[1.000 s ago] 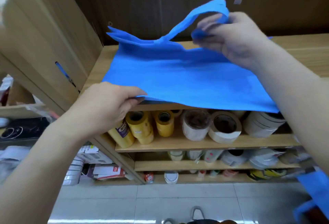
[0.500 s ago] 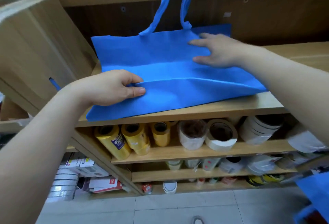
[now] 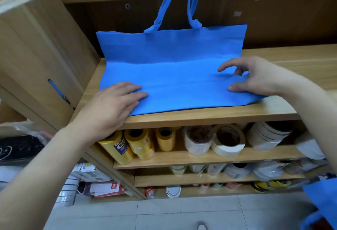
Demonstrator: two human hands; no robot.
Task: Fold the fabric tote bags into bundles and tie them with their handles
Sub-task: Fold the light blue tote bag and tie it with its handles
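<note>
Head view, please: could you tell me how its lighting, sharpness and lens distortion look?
Head view: soft, even light, no glare on the bag; faint shadow under the right hand. Head view: the wide lens tilts and bows the shelf edges. Head view: centre is sharp, the lower right corner is smeared.

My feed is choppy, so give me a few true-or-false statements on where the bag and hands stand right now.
1. The left hand lies flat on the bag. True.
2. The bag is tied into a bundle. False: it lies spread out, untied.
3. The handles run up the back panel. True.
4. The tape rolls sit on the bag. False: they sit on the shelf below it.
</note>
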